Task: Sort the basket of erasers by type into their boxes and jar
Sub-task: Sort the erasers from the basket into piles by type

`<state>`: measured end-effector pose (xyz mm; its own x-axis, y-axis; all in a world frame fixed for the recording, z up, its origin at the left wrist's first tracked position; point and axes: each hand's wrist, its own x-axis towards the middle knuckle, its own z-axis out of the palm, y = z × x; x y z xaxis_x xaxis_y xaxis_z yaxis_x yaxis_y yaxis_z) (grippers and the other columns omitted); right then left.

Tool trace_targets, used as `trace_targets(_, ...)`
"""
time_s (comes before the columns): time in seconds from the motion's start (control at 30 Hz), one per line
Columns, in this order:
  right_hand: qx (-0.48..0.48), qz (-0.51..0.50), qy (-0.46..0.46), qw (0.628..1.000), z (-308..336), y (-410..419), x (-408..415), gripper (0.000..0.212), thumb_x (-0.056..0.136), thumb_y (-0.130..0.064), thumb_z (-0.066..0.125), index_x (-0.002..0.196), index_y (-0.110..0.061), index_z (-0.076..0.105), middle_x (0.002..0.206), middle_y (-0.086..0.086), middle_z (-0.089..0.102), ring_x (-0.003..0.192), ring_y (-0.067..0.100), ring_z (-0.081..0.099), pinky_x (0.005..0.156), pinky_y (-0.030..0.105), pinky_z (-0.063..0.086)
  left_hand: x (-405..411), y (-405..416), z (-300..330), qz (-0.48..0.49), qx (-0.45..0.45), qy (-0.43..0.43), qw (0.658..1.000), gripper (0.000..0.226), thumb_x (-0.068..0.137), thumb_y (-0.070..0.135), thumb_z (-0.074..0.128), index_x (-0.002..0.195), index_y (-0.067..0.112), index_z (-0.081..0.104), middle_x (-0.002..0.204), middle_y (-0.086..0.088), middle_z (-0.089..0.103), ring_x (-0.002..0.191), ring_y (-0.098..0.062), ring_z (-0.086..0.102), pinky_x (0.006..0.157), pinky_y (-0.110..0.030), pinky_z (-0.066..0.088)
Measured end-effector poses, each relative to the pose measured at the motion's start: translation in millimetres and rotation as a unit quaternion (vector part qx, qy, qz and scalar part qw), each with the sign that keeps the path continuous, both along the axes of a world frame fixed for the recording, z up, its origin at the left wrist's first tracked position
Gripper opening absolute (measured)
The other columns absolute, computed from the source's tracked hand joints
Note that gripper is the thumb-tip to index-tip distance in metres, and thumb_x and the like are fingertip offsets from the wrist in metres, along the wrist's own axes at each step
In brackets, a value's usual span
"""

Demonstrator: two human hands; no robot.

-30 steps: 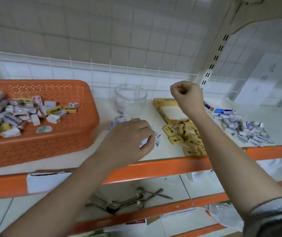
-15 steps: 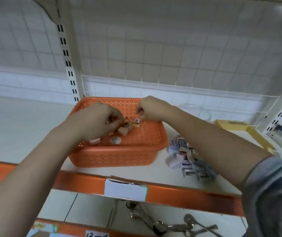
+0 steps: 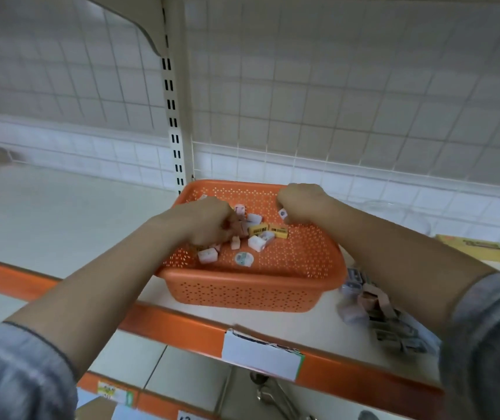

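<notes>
Shelf basket (image 3: 251, 291): both hands' fingers curl among erasers (image 3: 257, 237), grips seemingly hidden.

Orange perforated basket (image 3: 242, 294), yellow erasers (image 3: 268, 229)

I take this for a shop or its stockroom. I see retail shelving: cream shelves (image 3: 60, 213) with orange front rails (image 3: 182, 324), a slotted upright (image 3: 172, 116) at the far middle, and a wire grid back panel (image 3: 348, 86). A paper price label (image 3: 260, 354) is clipped to the near rail, and more tags (image 3: 112, 394) sit on the rail below left.
</notes>
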<state>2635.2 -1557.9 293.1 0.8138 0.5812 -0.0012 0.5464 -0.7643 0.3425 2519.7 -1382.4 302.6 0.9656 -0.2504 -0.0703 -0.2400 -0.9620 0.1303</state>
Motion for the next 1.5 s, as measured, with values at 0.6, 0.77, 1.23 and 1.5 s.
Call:
trace_targets(0.6,0.683,-0.102,0.013,0.723,-12.5,-90.7,-137.2,0.009,0.085,-0.025,0.066,0.092,-0.024,0.072,0.085,-0.017,0.068,0.076,-0.003,0.061,0.060,0.004,0.043,71.8,-39.8,-27.0,-0.049,0.130,0.081,0.987,0.039,0.073,0.030,0.077,0.108,0.015,0.067,0.096,-0.001,0.070,0.086,-0.021,0.065,0.079,-0.033,0.053)
trace_targets(0.77,0.689,-0.128,-0.008,0.713,-18.2,-110.3,-147.2,0.009,0.083,-0.025,0.069,0.091,-0.029,0.068,0.078,-0.020,0.065,0.073,0.004,0.064,0.059,0.004,0.042,67.6,-44.4,-15.1,-0.052,0.111,0.045,0.991,0.033,0.080,0.012,0.064,0.113,0.016,0.065,0.110,-0.003,0.065,0.097,-0.021,0.058,0.077,-0.028,0.044)
trace_targets(1.23,0.673,-0.206,-0.066,0.708,-29.9,-179.0,-154.5,0.019,0.081,-0.023,0.073,0.096,-0.019,0.062,0.084,-0.013,0.061,0.077,0.007,0.060,0.062,0.012,0.042,-14.9,-112.7,24.4,-0.049,-0.218,-0.146,0.964,0.017,0.079,0.039,0.070,0.089,0.029,0.061,0.084,0.011,0.062,0.071,0.000,0.057,0.069,-0.020,0.046)
trace_targets(1.5,0.598,-0.265,0.006,0.757,-62.1,-192.1,-139.9,0.013,0.086,-0.020,0.066,0.087,-0.009,0.071,0.068,-0.003,0.064,0.051,0.000,0.055,0.052,0.013,0.041,-74.9,-173.0,-8.8,-0.003,-0.252,-0.185,0.950,0.035,0.087,0.041,0.061,0.119,0.028,0.060,0.100,0.013,0.059,0.081,-0.004,0.055,0.075,-0.024,0.048)
